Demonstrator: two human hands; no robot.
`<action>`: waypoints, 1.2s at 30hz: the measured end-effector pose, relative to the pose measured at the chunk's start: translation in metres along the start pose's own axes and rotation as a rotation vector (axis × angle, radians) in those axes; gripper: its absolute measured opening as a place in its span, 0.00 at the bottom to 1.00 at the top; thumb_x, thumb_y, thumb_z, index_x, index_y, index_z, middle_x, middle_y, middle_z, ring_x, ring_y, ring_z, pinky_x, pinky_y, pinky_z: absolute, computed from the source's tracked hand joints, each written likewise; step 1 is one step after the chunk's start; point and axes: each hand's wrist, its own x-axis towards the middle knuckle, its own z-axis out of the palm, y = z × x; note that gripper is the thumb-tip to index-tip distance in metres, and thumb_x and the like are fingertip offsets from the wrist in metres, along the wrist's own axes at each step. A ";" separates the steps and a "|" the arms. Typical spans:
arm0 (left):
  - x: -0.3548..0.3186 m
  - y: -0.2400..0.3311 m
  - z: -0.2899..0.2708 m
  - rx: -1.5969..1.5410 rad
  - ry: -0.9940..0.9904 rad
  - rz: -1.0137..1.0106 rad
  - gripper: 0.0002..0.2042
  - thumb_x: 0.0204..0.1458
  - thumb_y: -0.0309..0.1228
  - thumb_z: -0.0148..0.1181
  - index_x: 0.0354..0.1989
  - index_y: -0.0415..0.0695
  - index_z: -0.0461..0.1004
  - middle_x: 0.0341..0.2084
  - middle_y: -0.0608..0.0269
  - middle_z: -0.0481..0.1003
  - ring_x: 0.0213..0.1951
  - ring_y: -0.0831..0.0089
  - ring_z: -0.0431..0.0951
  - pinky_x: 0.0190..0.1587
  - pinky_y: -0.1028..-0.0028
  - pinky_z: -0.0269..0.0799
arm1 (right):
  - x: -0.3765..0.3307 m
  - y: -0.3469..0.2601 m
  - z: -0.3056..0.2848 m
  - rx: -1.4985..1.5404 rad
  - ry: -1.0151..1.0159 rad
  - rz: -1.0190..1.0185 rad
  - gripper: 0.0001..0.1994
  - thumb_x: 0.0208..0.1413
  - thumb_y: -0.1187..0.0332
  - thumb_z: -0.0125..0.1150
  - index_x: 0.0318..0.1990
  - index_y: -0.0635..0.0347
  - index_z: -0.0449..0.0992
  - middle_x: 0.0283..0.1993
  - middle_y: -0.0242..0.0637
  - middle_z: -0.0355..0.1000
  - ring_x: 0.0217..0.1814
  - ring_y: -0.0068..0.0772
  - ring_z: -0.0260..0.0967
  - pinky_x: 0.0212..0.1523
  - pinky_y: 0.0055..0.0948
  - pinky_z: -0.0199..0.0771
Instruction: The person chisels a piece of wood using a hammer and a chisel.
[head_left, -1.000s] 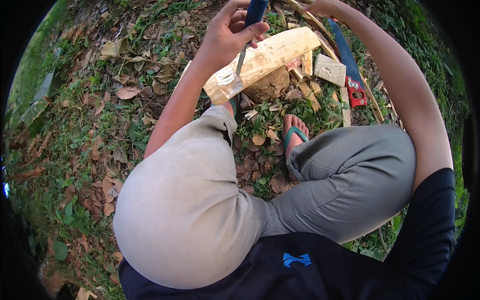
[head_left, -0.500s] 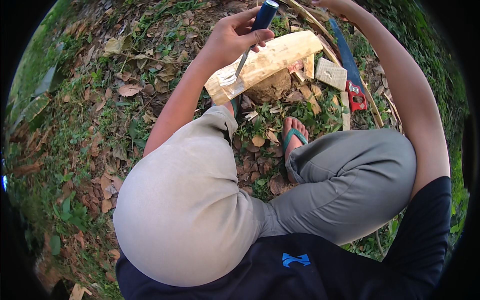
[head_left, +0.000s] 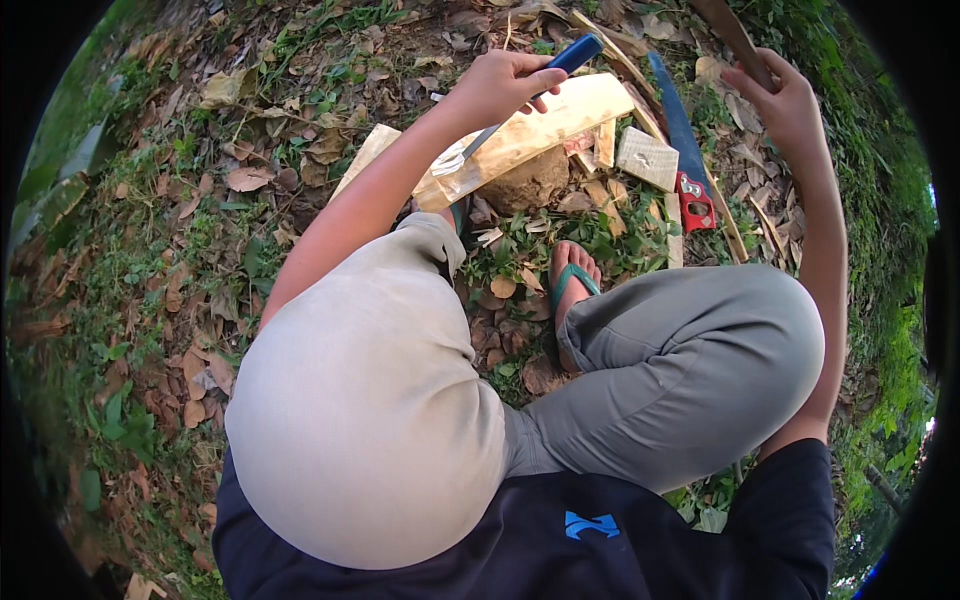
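Note:
My left hand (head_left: 494,94) is closed round a chisel (head_left: 577,54) with a blue handle. Its metal blade slants down to the near left end of a pale wooden board (head_left: 548,121), where the wood looks freshly cut. The board rests aslant on a brown lump (head_left: 531,180), a stone or stump. Out to the right, my right hand (head_left: 788,108) grips a brown wooden handle (head_left: 733,32), raised apart from the board. Whatever is on that handle's far end lies beyond the upper edge.
Right of the board lie a squarish wood block (head_left: 648,158) and a handsaw (head_left: 682,125) with a red grip. Long wood strips (head_left: 640,55) and chips are scattered round them. Dry leaves and grass cover the ground. My sandalled foot (head_left: 574,275) is close to the lump.
My right hand has swung right and nearer, bringing the brown handle into view. The chisel's handle leans further right, its blade still at the board's near left end.

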 end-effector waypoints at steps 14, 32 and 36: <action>0.010 -0.012 -0.003 0.024 0.011 -0.008 0.21 0.56 0.42 0.70 0.55 0.44 0.81 0.35 0.66 0.84 0.37 0.82 0.83 0.39 0.76 0.74 | -0.018 -0.011 0.062 0.160 0.007 0.063 0.25 0.53 0.58 0.73 0.57 0.55 0.80 0.30 0.31 0.75 0.32 0.19 0.68 0.38 0.27 0.69; 0.006 -0.014 -0.002 0.223 0.008 -0.051 0.21 0.54 0.43 0.71 0.53 0.46 0.82 0.33 0.64 0.85 0.35 0.81 0.81 0.41 0.75 0.73 | -0.022 -0.005 0.075 0.117 -0.208 0.167 0.24 0.47 0.68 0.69 0.55 0.63 0.81 0.35 0.35 0.81 0.35 0.25 0.75 0.40 0.31 0.75; 0.006 -0.040 -0.006 0.063 0.032 -0.031 0.21 0.55 0.41 0.71 0.54 0.43 0.82 0.37 0.62 0.85 0.39 0.79 0.83 0.47 0.74 0.75 | -0.022 -0.007 0.076 0.300 -0.008 0.182 0.24 0.46 0.68 0.69 0.54 0.63 0.81 0.37 0.38 0.81 0.36 0.25 0.75 0.42 0.31 0.75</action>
